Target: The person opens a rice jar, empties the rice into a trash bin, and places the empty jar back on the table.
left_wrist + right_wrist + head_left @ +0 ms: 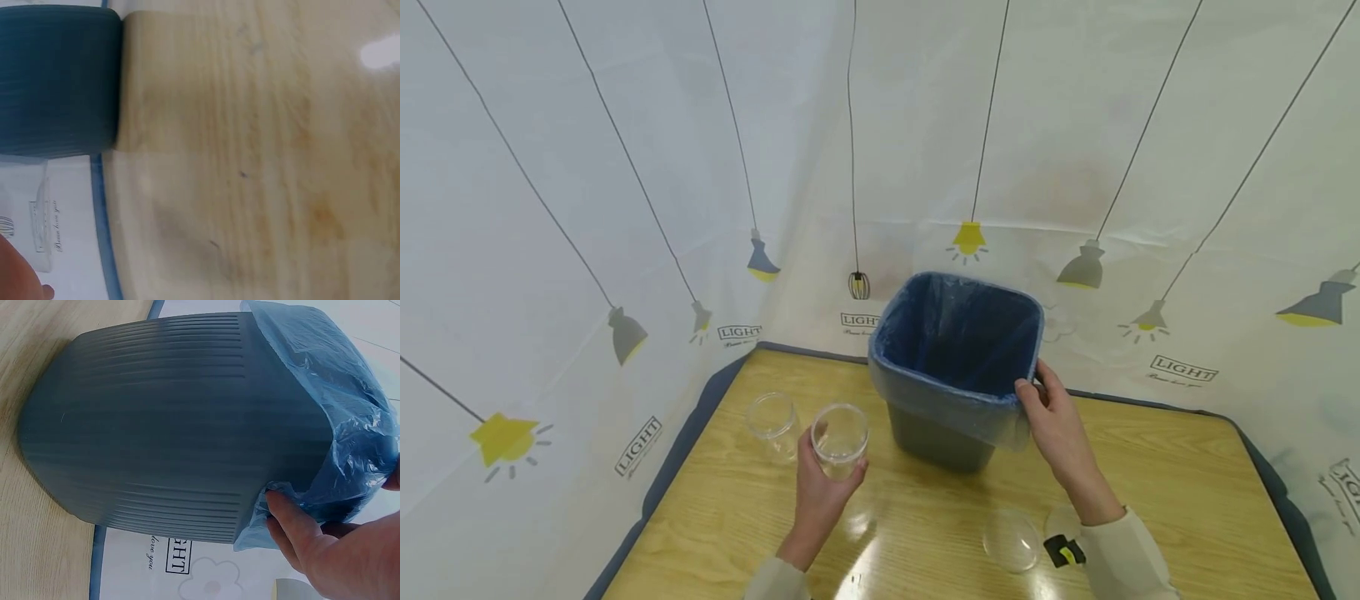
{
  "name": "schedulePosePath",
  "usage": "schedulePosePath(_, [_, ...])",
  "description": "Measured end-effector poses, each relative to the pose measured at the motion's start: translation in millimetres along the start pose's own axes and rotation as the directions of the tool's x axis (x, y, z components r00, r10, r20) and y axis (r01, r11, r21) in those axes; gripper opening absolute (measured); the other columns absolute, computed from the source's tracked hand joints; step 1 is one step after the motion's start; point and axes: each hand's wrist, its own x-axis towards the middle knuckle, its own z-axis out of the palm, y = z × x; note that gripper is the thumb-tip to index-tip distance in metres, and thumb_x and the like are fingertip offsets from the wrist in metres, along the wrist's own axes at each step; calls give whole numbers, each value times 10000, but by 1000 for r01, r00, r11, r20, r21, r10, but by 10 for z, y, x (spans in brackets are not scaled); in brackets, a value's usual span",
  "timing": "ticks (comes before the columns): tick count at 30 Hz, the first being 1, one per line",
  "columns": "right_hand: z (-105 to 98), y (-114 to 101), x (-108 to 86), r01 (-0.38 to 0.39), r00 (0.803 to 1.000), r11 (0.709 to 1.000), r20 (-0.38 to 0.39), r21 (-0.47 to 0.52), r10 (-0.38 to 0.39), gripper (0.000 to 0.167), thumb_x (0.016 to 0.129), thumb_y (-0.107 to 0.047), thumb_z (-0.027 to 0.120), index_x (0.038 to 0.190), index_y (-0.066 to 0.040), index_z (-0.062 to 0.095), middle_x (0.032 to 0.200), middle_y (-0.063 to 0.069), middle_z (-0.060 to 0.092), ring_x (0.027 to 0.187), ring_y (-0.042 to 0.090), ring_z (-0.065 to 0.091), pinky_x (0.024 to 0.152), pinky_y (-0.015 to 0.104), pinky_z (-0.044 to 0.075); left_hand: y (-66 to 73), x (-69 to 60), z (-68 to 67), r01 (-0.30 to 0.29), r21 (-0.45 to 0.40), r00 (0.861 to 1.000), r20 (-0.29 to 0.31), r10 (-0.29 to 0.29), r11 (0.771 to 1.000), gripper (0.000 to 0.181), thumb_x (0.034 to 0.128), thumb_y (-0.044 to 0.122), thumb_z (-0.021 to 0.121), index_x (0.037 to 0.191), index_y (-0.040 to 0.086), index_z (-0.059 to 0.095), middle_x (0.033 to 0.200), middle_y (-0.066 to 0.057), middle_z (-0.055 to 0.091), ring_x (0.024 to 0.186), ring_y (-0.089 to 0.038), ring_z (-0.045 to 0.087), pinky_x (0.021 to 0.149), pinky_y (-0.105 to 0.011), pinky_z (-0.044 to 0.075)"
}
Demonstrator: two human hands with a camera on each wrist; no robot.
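My left hand (827, 496) holds a clear round jar (841, 442), fingers and thumb around its sides and its open mouth facing up. In the left wrist view only a bit of that hand (15, 275) and the jar's clear wall show. A dark grey waste bin (936, 442) stands upright on the table, lined with a blue plastic bag (925, 387) folded over its rim. At the rim's right side my right hand (1060, 433) grips the bin and bag; the right wrist view shows its fingers (290, 519) pinching the bag's edge against the bin.
A second clear jar (772, 421) stands left of the held one. Near the right sleeve lie a clear round lid (1011, 540), another pale round piece (1060, 521) and a small black item (1063, 551) with a yellow mark. Lamp-printed sheeting (820, 167) surrounds the wooden table (1150, 450).
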Motion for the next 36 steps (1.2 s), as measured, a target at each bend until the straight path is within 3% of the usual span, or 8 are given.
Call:
schedulePosePath(7, [8, -6, 2, 1, 1000, 1000, -3, 1, -1, 665, 1122, -295, 423, 1650, -24, 122, 1668, 221, 246, 1498, 359, 333, 1195, 533, 297, -169, -9, -27, 104, 98, 990, 87, -112, 990, 934, 719, 231, 945, 1460, -8, 429, 1417, -269, 535, 1295, -486, 526, 1053, -650, 433])
schedulePosePath(18, [25, 19, 23, 3, 1000, 1000, -13, -1, -3, 694, 1114, -363, 437, 1655, -49, 135, 1659, 218, 272, 1481, 351, 359, 1184, 539, 317, -452, 2, -49, 161, 106, 971, 162, -176, 981, 1016, 719, 162, 950, 1495, -42, 326, 1463, -311, 479, 1332, -509, 487, 1107, -635, 388])
schedulePosePath(27, [1, 177, 7, 94, 993, 984, -56, -152, -104, 700, 1110, -412, 428, 1651, -50, 170, 1675, 231, 183, 1404, 401, 406, 1111, 619, 369, -514, -19, -76, 229, 101, 954, 174, -243, 968, 1322, 667, 189, 980, 1626, 11, 89, 1560, -330, 378, 1398, -535, 405, 1155, -637, 308])
schedulePosePath(29, [-4, 213, -1, 112, 990, 981, -64, -156, -123, 688, 1112, -392, 435, 1649, -46, 180, 1673, 227, 191, 1397, 396, 414, 1105, 620, 381, -524, -40, -92, 226, 106, 956, 168, -241, 968, 1374, 654, 202, 989, 1639, 29, 47, 1584, -330, 337, 1425, -527, 373, 1167, -632, 285])
schedulePosePath(32, [-15, 262, -30, 144, 984, 974, -79, -174, -159, 651, 1117, -336, 442, 1637, -22, 210, 1664, 221, 223, 1390, 379, 429, 1077, 572, 417, -507, -90, -127, 186, 100, 970, 143, -199, 978, 1370, 657, 219, 989, 1644, 41, 57, 1613, -303, 301, 1463, -497, 328, 1179, -633, 262])
schedulePosePath(36, [-36, 339, -97, 195, 970, 957, -105, -213, -221, 583, 1116, -249, 449, 1605, 20, 280, 1634, 235, 298, 1402, 389, 418, 1033, 362, 445, -411, -151, -196, 56, 114, 995, 76, -65, 992, 1263, 683, 228, 979, 1627, 25, 164, 1618, -252, 314, 1468, -482, 317, 1162, -658, 282])
